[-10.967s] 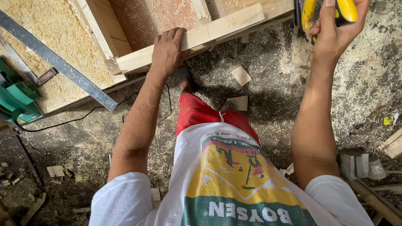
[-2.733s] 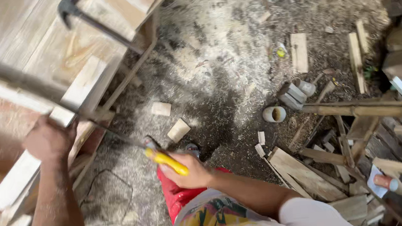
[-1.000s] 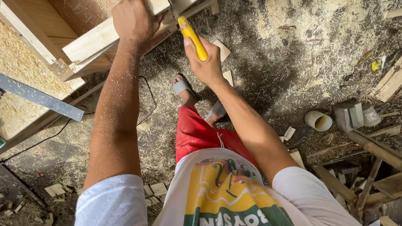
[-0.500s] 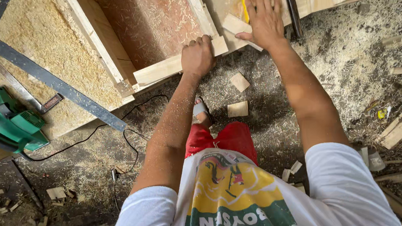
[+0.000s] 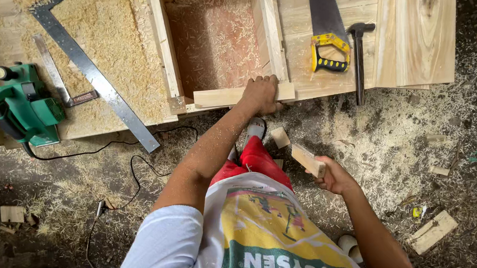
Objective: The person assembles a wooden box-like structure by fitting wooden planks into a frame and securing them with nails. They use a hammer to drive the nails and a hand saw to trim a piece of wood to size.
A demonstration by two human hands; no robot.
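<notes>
Resting flat, left hand (image 5: 261,92) fingers spread on one pale wooden slat (image 5: 230,96); right hand (image 5: 335,176) fingers pinching one short wood block (image 5: 307,160), nearer than slat.

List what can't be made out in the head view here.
- Handsaw: blade tip cut off by the top edge.
- Steel square: its corner runs out at the top edge.
- Short wood block: one end hidden inside the right hand.
- Wood strip: the stretch under the left hand is covered.
- Small yellow scrap on the floor: too small to identify.
</notes>
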